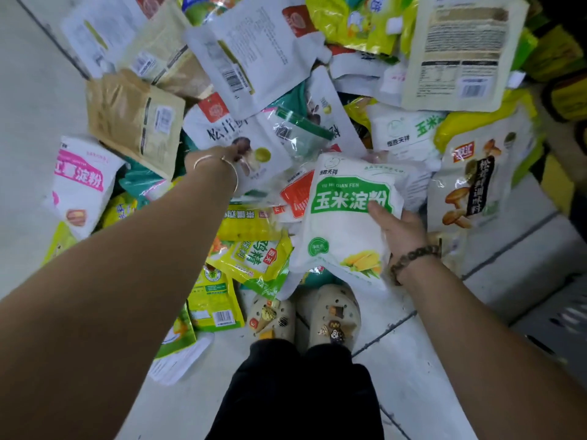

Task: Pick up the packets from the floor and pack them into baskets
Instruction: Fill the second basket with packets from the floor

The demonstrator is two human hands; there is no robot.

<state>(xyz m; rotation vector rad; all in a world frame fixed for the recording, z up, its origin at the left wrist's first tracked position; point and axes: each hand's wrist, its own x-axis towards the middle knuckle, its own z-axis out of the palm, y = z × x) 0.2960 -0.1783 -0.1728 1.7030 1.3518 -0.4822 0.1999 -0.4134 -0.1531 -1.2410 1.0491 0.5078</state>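
The task looks barely begun: a heap of mixed foil and plastic packets (251, 223) covers the pale tiled floor (31, 90), and no basket is in view. The right hand (401, 228) grips a white plastic packet with a green label (346, 217), thumb on its face and fingers behind. Up and left of that packet, the left hand (227, 155) reaches onto a white mushroom-print packet (219, 134); I cannot tell whether its fingers are closed on it. Nearly everything is left to gather.
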